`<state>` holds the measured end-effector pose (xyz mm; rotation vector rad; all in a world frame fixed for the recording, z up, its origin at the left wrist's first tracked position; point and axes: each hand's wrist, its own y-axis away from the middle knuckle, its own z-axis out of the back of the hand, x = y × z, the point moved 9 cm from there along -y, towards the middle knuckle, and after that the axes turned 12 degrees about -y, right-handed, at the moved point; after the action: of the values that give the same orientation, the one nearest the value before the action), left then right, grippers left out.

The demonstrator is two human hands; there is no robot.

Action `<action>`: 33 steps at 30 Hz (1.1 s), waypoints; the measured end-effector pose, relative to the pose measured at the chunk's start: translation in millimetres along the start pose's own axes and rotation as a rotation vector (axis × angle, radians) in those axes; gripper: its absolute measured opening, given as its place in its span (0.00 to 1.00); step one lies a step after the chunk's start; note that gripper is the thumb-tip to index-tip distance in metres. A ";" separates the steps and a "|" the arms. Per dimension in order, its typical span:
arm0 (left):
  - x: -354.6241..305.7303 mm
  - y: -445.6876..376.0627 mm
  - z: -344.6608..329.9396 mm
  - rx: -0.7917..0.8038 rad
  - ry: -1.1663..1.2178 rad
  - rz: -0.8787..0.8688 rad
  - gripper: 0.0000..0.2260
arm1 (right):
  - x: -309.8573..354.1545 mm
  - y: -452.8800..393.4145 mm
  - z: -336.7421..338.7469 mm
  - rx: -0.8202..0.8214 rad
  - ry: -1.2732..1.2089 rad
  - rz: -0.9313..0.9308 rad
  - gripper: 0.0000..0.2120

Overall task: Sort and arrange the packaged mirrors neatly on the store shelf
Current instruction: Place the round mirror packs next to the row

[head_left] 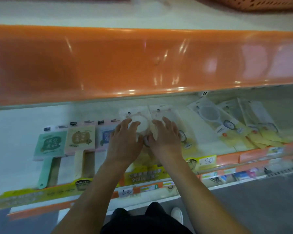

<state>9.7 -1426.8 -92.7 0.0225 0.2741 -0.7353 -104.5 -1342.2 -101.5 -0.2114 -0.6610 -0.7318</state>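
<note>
Glossy orange shelf edge [142, 65] overhangs the white store shelf [12, 132] where flat, clear-plastic packaged mirrors [143, 123] lie in rows: square paddle ones left, round ones centre, a skewed pile [254, 130] right. Left hand [125, 142] and right hand [166, 137], fingers spread flat, press the centre packs, gripping nothing; likely squaring them, the pile needs straightening next

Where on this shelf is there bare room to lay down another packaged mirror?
Bare shelf lies left of the green mirror. A narrower strip lies between the right hand and the overlapping pile of packs. The middle, under both hands, is crowded.
</note>
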 end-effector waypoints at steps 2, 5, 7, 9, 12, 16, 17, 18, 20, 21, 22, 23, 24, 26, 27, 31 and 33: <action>-21.0 -5.7 -3.8 -0.006 -0.005 -0.032 0.22 | -14.0 -2.4 17.7 -0.053 -0.002 -0.001 0.23; -58.2 -13.4 -11.4 -0.016 -0.019 -0.080 0.21 | -38.8 -3.6 48.4 -0.133 0.001 0.008 0.22; -85.0 -18.5 -19.5 -0.003 -0.031 -0.120 0.22 | -59.9 -6.5 67.8 -0.149 -0.005 -0.006 0.22; -114.1 -24.3 -25.9 0.004 -0.023 -0.167 0.22 | -83.0 -10.1 88.1 -0.176 0.001 -0.019 0.22; -155.7 -34.5 -33.2 -0.008 0.004 -0.211 0.22 | -117.9 -16.3 114.5 -0.198 0.053 -0.062 0.23; -201.8 -42.4 -54.3 0.038 -0.040 -0.248 0.21 | -163.0 -26.2 141.7 -0.178 0.108 -0.129 0.27; -211.3 -43.2 -58.8 0.049 -0.053 -0.252 0.21 | -173.9 -29.3 145.0 -0.150 0.134 -0.148 0.28; -219.6 -44.1 -63.1 0.059 -0.066 -0.253 0.21 | -182.7 -32.2 148.4 -0.131 0.156 -0.150 0.30; -232.2 -47.2 -70.5 0.078 -0.095 -0.241 0.21 | -195.0 -39.2 155.3 -0.104 0.167 -0.131 0.32; -237.0 -49.3 -73.0 0.082 -0.099 -0.236 0.21 | -200.6 -43.4 156.9 -0.082 0.159 -0.129 0.32; -240.9 -51.4 -75.3 0.082 -0.092 -0.234 0.21 | -204.6 -47.9 158.3 -0.053 0.149 -0.128 0.32; -244.0 -53.5 -77.2 0.082 -0.081 -0.228 0.21 | -207.5 -52.7 158.4 -0.024 0.144 -0.123 0.32; -246.1 -55.4 -79.0 0.085 -0.072 -0.214 0.21 | -208.9 -57.5 158.1 0.002 0.145 -0.112 0.32; -248.2 -59.4 -83.1 0.096 -0.066 -0.171 0.21 | -209.6 -66.3 158.2 0.032 0.152 -0.083 0.32; -249.2 -60.7 -84.7 0.103 -0.064 -0.149 0.21 | -209.9 -70.0 158.4 0.040 0.154 -0.071 0.32; -251.5 -62.6 -87.0 0.106 -0.049 -0.078 0.21 | -211.8 -79.1 155.5 0.109 0.152 -0.062 0.32; -251.6 -62.3 -87.7 0.104 -0.059 -0.049 0.21 | -211.5 -81.8 156.1 0.123 0.161 -0.055 0.31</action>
<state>-230.7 -1297.1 -108.5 0.0931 0.1808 -0.7970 -352.6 -1223.6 -115.9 -0.0210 -0.5581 -0.7499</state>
